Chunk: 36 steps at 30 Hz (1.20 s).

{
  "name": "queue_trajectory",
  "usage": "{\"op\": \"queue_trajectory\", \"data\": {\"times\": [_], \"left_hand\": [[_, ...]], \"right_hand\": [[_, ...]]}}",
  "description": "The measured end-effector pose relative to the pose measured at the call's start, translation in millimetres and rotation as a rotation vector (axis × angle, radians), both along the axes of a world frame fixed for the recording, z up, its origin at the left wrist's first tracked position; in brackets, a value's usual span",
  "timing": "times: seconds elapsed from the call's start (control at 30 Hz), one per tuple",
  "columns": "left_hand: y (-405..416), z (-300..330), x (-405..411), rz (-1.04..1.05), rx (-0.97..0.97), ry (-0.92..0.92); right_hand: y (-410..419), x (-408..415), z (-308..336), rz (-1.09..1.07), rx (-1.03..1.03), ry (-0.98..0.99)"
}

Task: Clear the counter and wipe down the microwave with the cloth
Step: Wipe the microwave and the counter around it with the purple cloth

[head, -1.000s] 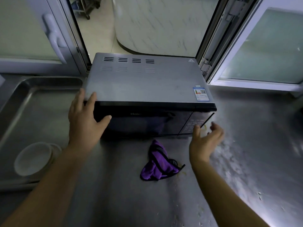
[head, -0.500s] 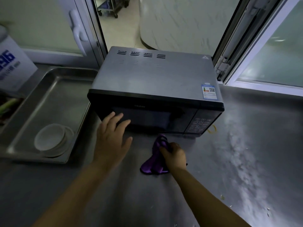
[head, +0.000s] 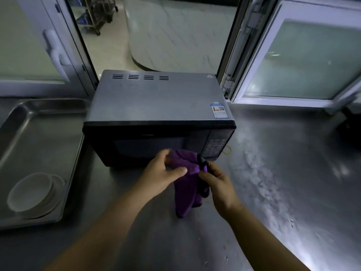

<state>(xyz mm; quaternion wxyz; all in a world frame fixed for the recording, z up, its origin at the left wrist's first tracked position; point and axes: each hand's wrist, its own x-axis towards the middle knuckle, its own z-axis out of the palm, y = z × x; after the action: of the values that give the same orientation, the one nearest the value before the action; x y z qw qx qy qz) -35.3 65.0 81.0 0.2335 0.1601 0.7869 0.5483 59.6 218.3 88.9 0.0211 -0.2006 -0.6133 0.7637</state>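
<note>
Purple cloth [head: 187,184] now lifted off the steel counter [head: 273,173]; half a second back only the right hand [head: 218,182] was on it. Left hand [head: 162,173] has joined, both pinching its top edge (bunched, hanging) before the microwave [head: 158,118] door; wiping looks imminent

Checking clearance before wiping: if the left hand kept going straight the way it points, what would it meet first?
Probably the microwave door: the left hand, gripping the purple cloth, points at its dark front just ahead. The gap is hard to judge from one view.
</note>
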Motion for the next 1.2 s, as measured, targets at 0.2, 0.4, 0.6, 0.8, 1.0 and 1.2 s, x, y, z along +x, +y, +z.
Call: {"op": "queue_trajectory", "data": {"times": [0.2, 0.4, 0.6, 0.8, 1.0, 1.2], "left_hand": [[35, 14, 13, 0.097, -0.024, 0.110], [73, 25, 41, 0.131, 0.007, 0.019], [129, 24, 49, -0.035, -0.136, 0.269], [185, 22, 40, 0.121, -0.343, 0.330], [255, 60, 28, 0.148, -0.107, 0.192], [254, 79, -25, 0.222, -0.226, 0.464]], "right_hand": [[15, 20, 10, -0.061, 0.027, 0.025], [39, 24, 15, -0.225, -0.021, 0.056], [97, 23, 21, -0.320, -0.150, 0.057], [179, 20, 18, -0.414, 0.063, 0.023], [202, -3, 5, -0.161, 0.129, 0.244], [216, -56, 14, -0.366, 0.202, 0.251]]}}
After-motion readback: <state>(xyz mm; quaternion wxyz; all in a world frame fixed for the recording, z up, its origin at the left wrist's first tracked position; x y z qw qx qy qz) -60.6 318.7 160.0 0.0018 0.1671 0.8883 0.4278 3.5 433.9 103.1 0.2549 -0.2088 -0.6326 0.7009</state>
